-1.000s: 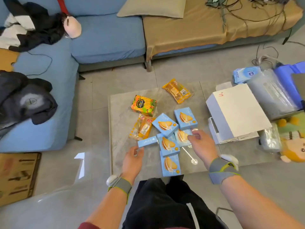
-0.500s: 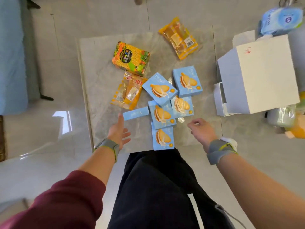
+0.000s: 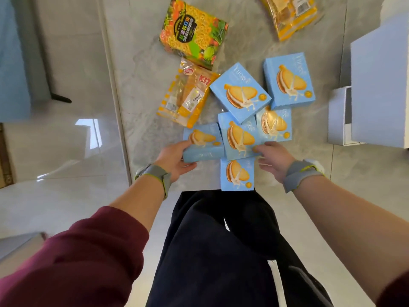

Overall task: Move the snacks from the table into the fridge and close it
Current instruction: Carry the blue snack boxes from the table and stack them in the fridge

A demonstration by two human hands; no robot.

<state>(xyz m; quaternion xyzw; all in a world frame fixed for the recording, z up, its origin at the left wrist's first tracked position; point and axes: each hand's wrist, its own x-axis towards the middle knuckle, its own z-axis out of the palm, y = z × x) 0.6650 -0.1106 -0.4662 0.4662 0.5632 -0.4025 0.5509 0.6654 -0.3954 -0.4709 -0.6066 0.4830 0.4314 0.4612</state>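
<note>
Blue snack box (image 3: 202, 141), loose on its edge a moment ago, is now gripped by the left hand (image 3: 174, 158) near the front edge of the worktop (image 3: 143, 74). The right hand (image 3: 276, 159) has arrived at the middle box (image 3: 239, 136), fingertips touching its corner, grip unclear. Collecting has begun.

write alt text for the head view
A person's left hand grips a blue biscuit box at a marble table while the right hand touches the neighbouring box. Four more blue boxes and three snack packs lie nearby.
</note>
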